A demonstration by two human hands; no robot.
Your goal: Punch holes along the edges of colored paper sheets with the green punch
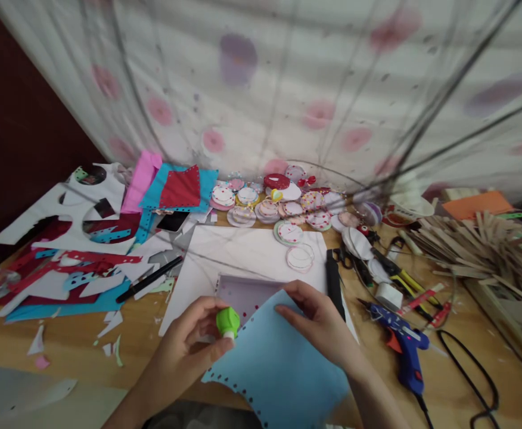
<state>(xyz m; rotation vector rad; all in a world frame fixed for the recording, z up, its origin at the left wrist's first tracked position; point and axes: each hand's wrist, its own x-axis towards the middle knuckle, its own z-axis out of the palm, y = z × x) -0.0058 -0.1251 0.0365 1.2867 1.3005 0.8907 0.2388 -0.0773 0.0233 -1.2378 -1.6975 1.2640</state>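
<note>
My left hand (193,336) pinches a small faceted green object with a white lower end (228,322); its exact kind is unclear. A light blue sheet (283,363) with dark dots along its edges hangs tilted over the table's front. My right hand (317,319) grips this sheet by its upper edge, thumb on the near face. The green object is close to the sheet's left edge. Behind both hands lies a large white board (243,250) with a pale purple dotted rectangle (243,289) on it, partly hidden by the sheet.
Paper scraps (77,268) and a black pen (149,280) lie at left. Several round dotted paper pieces (267,210) line the back. At right are a blue glue gun (399,345) with a black cord, pliers (401,277) and many thin strips (479,247). A patterned curtain (252,107) hangs behind.
</note>
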